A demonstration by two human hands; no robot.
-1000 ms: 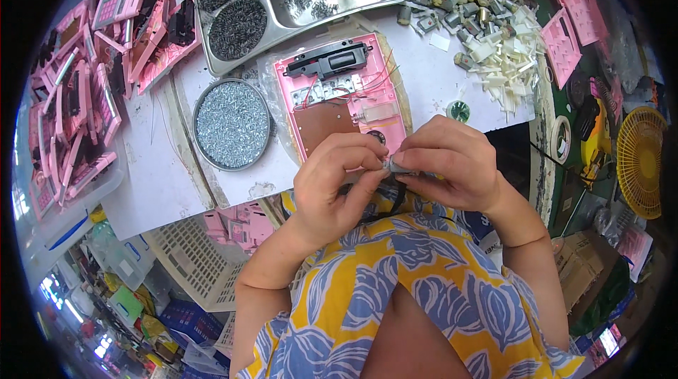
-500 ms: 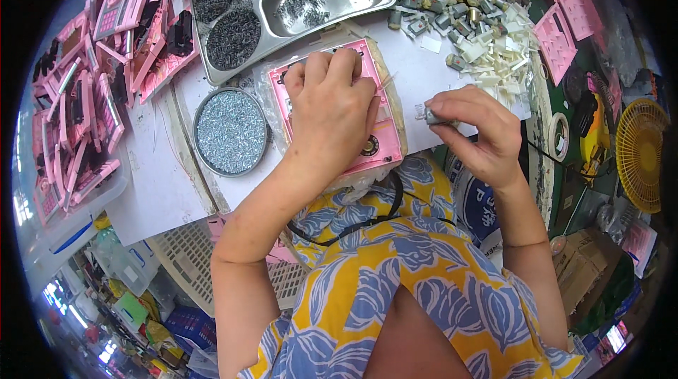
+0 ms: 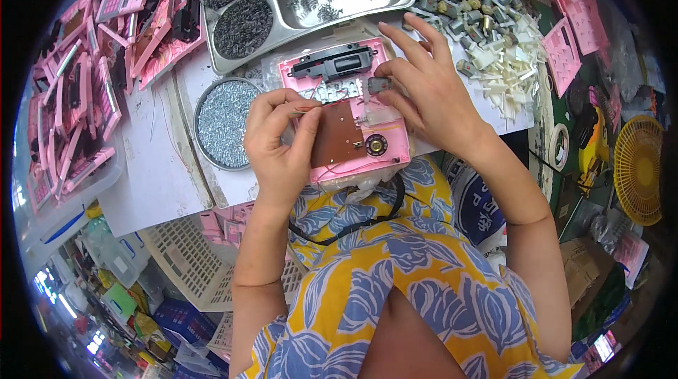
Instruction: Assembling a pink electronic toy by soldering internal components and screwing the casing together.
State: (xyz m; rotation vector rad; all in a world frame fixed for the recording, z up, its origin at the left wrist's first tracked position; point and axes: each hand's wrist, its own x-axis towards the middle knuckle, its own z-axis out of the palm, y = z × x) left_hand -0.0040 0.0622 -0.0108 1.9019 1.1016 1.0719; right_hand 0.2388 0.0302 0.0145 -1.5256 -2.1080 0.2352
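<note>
A pink plastic casing point(image 3: 397, 140) lies at the table's near edge, a brown circuit board point(image 3: 337, 140) and a long black part point(image 3: 335, 63) inside it. My right hand point(image 3: 434, 93) has thumb and a finger on a small grey motor point(image 3: 380, 85), at the casing's right side; its other fingers are raised. On the left, my left hand point(image 3: 279, 142) pinches thin reddish wires point(image 3: 311, 105) over the board's upper left corner. A black disc with a brassy centre point(image 3: 376, 145) sits at the casing's lower right. What lies under the fingertips is partly hidden.
Beside my left hand stands a round dish of small silvery screws point(image 3: 227, 121). Behind is a metal tray point(image 3: 282, 40) of dark small parts. Motors point(image 3: 487, 22) and white plastic pieces point(image 3: 512, 72) are heaped at right, pink casings point(image 3: 88, 97) at left.
My right hand has carried the motor leftward to the casing. The left hand has drawn back from over the casing to its left side and now pinches wires, uncovering the parts inside.
</note>
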